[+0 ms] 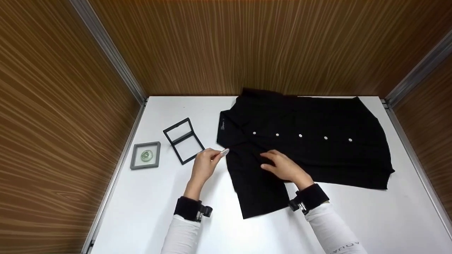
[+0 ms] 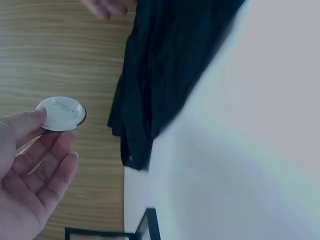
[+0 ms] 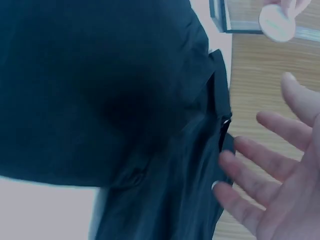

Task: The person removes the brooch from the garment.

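Note:
Between thumb and fingers my left hand (image 1: pixel 204 164) pinches a round pin badge (image 2: pixel 62 114). Its white back with the pin faces the left wrist camera, and a bit of red shows at its rim. A black short-sleeved shirt (image 1: pixel 317 158) with white buttons lies spread out, collar to the left. The badge is beside the shirt's collar and shoulder. Over the shirt's upper front is my right hand (image 1: pixel 284 167), fingers spread and holding nothing; whether it touches the cloth I cannot tell. In the right wrist view the badge (image 3: pixel 277 23) appears at the top right.
A black hinged frame case (image 1: pixel 192 135) stands unfolded left of the shirt, close to my left hand. Farther left lies a grey square frame (image 1: pixel 158 155) with a green ring-shaped object (image 1: pixel 147 155) in it. Wood-grain panels (image 1: pixel 219 46) wall the white table (image 1: pixel 130 218).

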Available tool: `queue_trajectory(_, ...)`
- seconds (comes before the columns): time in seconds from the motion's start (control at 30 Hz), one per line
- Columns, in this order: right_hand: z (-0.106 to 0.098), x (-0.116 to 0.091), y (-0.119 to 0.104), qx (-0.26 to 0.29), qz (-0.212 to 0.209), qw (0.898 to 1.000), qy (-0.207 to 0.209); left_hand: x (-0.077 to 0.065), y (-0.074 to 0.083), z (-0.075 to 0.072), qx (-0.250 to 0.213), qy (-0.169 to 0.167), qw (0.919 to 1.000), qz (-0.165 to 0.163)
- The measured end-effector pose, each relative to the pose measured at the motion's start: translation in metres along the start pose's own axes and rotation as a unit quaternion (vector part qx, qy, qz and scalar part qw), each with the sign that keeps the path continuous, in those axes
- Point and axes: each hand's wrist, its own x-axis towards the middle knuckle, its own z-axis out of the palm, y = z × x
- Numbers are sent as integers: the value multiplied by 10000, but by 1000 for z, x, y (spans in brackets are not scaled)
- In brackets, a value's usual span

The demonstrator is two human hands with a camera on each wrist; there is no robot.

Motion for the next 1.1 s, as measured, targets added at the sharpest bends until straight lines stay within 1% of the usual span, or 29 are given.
queue_trajectory(0.1,-1,-4,6,-196,156,9997,-57,-2,-10,-5,228,13,9997,-115)
queue_trajectory(0.23,-3,-9,14,-497,341,9982,74,-5,-22,-12,409,86,9987,-295)
queue_trajectory(0.3,-4,-11,18,-754,481,9959,139,-7,-29,-15,534,119,9978,-377)
queue_trajectory(0.37,-4,-13,24,-1089,631,9919,191,-8,-36,-19,662,147,9965,-485)
queue_trajectory(0.47,-3,-17,33,-1647,900,9818,297,-10,-46,-24,901,169,9932,-716)
queue_trajectory(0.57,-2,-18,41,-2009,1166,9721,327,-12,-55,-28,1065,210,9894,-962)
queue_trajectory(0.67,-1,-19,46,-2030,1408,9688,214,-12,-64,-32,1175,265,9864,-1116)
queue_trajectory(0.83,2,-20,52,-1757,1704,9695,-151,-12,-74,-36,1451,428,9815,-1175)
queue_trajectory(1.0,5,-20,58,-1598,1729,9714,-315,-10,-79,-40,1788,732,9749,-1108)
queue_trajectory(1.1,6,-19,62,-1593,1677,9725,-266,-7,-82,-41,1903,777,9715,-1180)
